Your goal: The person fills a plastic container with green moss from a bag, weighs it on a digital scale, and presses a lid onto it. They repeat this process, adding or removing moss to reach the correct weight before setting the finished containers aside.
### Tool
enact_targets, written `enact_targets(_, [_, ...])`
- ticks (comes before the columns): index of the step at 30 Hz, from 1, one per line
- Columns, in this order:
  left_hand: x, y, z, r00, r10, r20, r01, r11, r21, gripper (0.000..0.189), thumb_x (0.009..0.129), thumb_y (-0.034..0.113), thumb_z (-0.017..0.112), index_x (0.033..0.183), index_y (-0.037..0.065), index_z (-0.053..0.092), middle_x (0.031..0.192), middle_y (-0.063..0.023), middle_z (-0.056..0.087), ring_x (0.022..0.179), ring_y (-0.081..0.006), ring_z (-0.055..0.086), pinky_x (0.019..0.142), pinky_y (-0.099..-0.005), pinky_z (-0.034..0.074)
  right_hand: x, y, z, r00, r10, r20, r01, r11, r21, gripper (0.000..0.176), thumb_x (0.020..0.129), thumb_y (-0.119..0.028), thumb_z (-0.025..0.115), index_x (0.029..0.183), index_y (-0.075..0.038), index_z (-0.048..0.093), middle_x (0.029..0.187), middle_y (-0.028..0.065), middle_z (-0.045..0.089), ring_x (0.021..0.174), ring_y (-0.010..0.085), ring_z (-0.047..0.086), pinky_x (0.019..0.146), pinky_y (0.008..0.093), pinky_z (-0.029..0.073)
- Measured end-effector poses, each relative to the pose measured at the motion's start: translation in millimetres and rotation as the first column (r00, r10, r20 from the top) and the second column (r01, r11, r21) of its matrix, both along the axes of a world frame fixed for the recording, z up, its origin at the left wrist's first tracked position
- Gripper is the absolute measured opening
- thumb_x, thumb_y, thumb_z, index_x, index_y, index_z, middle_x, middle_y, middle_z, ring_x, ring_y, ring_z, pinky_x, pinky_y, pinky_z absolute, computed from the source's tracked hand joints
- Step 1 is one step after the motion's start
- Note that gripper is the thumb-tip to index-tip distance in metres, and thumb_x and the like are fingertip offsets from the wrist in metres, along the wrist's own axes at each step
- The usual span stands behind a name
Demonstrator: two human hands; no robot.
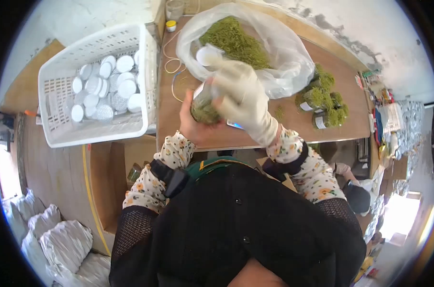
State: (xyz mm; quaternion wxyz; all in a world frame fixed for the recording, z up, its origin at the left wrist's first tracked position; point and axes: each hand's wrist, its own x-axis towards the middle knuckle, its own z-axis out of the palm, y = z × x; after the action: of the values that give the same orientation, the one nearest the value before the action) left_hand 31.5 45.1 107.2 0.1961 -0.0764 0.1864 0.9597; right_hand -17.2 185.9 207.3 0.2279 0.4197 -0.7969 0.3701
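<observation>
Over the bench [348,86], near its front edge | holding green-filled jar [202,109] in bare left hand [193,127], nearer, with fingers wrapped round its 8 o'clock side | at 8 o'clock from gloved right hand [243,88], fingers blurred, cannot tell whether gripping | with long axis unclear

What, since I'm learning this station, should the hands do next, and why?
Perhaps tuck the green material further into the jar with the gloved right hand. The left hand grips the jar, the right hand is right at it, and green tufts stick out of the jars on the table. Blur hides the jar's mouth.
</observation>
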Motion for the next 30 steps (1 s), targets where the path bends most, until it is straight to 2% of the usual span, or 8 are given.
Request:
enact_targets(5, [16.4, -17.7, -15.9, 0.902, -0.417, -0.115, 0.432, 0.871, 0.235, 0.062, 0.089, 0.069, 0.032, 0.129, 0.025, 0.047, 0.108, -0.0129, 0.062, 0.07, -0.0288, 0.06, 0.05, -0.0344, 0.045, -2.0, 2.1, 36.1, 0.9, 0.434, -0.028, -0.395, 0.842, 0.369, 0.027, 0.072, -0.016, 0.063, 0.097, -0.008, 0.062, 0.12, 0.0151, 0.059, 0.104, 0.0327, 0.059, 0.091, 0.0371, 0.045])
enact_targets(7, [17.0, -22.1, 7.0, 0.96, -0.279, -0.036, 0.28, 0.96, 0.021, 0.062, 0.09, 0.063, 0.035, 0.129, 0.016, 0.046, 0.107, -0.0135, 0.061, 0.078, -0.0292, 0.06, 0.056, -0.0371, 0.048, -33.6, 15.3, 1.7, 0.888, 0.455, -0.06, -0.449, 0.889, 0.094, 0.03, 0.074, -0.007, 0.06, 0.104, -0.005, 0.058, 0.121, 0.0172, 0.058, 0.102, 0.0301, 0.06, 0.091, 0.0361, 0.045])
enact_targets(9, [16.3, -24.5, 20.1, 0.968, 0.02, -0.252, -0.141, 0.87, -0.472, 0.055, 0.091, 0.049, 0.049, 0.129, 0.009, 0.043, 0.11, -0.0131, 0.057, 0.088, -0.0289, 0.058, 0.068, -0.0368, 0.05, -14.7, 3.5, -15.2, 0.801, 0.329, 0.5, -0.093, 0.893, -0.439, 0.022, 0.091, -0.008, 0.049, 0.113, -0.006, 0.052, 0.116, 0.0118, 0.059, 0.098, 0.0201, 0.059, 0.089, 0.0329, 0.047])
enact_targets(11, [15.9, -22.4, 31.4, 0.71, 0.12, -0.694, -0.703, 0.159, -0.693, 0.059, 0.088, 0.037, 0.062, 0.13, 0.003, 0.038, 0.113, -0.014, 0.053, 0.094, -0.0284, 0.056, 0.082, -0.0367, 0.048, -3.3, -14.1, -33.3, 0.523, 0.481, 0.704, 0.269, 0.69, -0.672, 0.02, 0.097, -0.016, 0.049, 0.115, -0.008, 0.05, 0.113, 0.007, 0.059, 0.097, 0.015, 0.058, 0.086, 0.03, 0.048])
enact_targets(18, [65.5, -93.1, 5.1, 0.768, -0.248, -0.591, -0.581, 0.12, -0.805, 0.076, 0.068, 0.022, 0.077, 0.13, 0.001, 0.037, 0.119, -0.0171, 0.044, 0.113, -0.0294, 0.046, 0.1, -0.0361, 0.036, 16.8, -22.2, -103.2, 0.035, 0.598, 0.801, 0.208, 0.779, -0.591, 0.032, 0.096, -0.027, 0.052, 0.119, -0.004, 0.049, 0.111, 0.0057, 0.059, 0.102, 0.0148, 0.054, 0.093, 0.0297, 0.042])
enact_targets(21, [104.7, -122.3, 21.2, 0.837, -0.516, -0.18, -0.397, -0.347, -0.85, 0.073, 0.063, 0.023, 0.08, 0.126, 0.012, 0.046, 0.123, -0.0167, 0.049, 0.109, -0.0382, 0.053, 0.087, -0.0425, 0.048, 4.2, 19.8, -106.1, 0.247, 0.403, 0.882, 0.135, 0.886, -0.443, 0.038, 0.096, -0.028, 0.052, 0.125, -0.004, 0.048, 0.116, 0.0063, 0.058, 0.103, 0.0155, 0.054, 0.092, 0.0303, 0.042])
enact_targets(26, [181.0, -195.2, -21.7, 0.875, -0.234, 0.423, 0.109, -0.757, -0.644, 0.081, 0.063, 0.033, 0.079, 0.134, 0.014, 0.045, 0.128, -0.0181, 0.046, 0.111, -0.0411, 0.051, 0.093, -0.0441, 0.045, -34.2, 162.8, -101.2, 0.507, 0.013, 0.862, 0.5, 0.81, -0.306, 0.041, 0.096, -0.026, 0.052, 0.128, -0.002, 0.046, 0.118, 0.008, 0.058, 0.103, 0.0153, 0.055, 0.091, 0.0304, 0.043])
enact_targets(30, [147.8, -169.4, -19.4, 0.891, -0.372, 0.26, -0.045, -0.643, -0.765, 0.071, 0.07, 0.024, 0.076, 0.134, 0.011, 0.046, 0.133, -0.0205, 0.045, 0.117, -0.0393, 0.049, 0.094, -0.0422, 0.045, -19.6, 253.6, -109.5, 0.585, -0.236, 0.776, 0.772, 0.456, -0.443, 0.033, 0.094, -0.018, 0.053, 0.122, 0.0, 0.048, 0.112, 0.0092, 0.061, 0.093, 0.0122, 0.058, 0.081, 0.0251, 0.048])
